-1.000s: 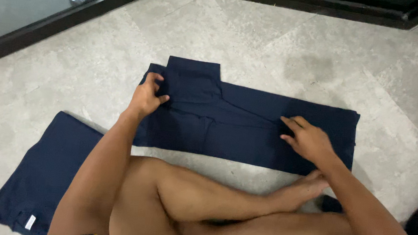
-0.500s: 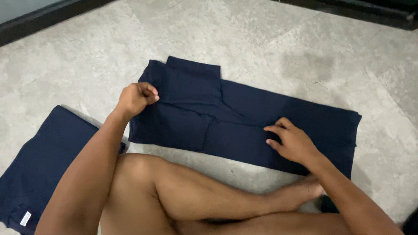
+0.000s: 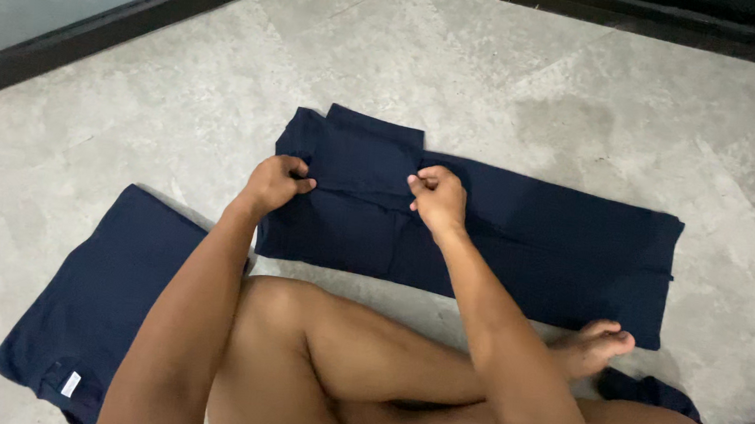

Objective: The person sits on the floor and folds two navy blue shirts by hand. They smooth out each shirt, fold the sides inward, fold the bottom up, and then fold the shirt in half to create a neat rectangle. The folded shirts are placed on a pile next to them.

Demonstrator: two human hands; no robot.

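Navy cloth fills the middle of my view: a folded pair of dark blue trousers (image 3: 519, 241) lies flat on the grey stone floor (image 3: 460, 75), stretched out lengthwise in front of my crossed legs. My left hand (image 3: 274, 183) has its grip closed on the fabric near the trousers' left end, fingers curled and pinching a fold. My right hand (image 3: 437, 197) sits a little to the right of it, its grip also clamped on the cloth, knuckles up and fingers tucked under. The two hands are near each other but apart, with a raised flap of fabric between them. To my left, a second folded navy garment (image 3: 96, 307) rests on the floor just beside my left knee, a small white label at its near corner. My bare right foot (image 3: 591, 345) touches the trousers' near edge. A dark frame (image 3: 132, 22) borders the floor at top left.
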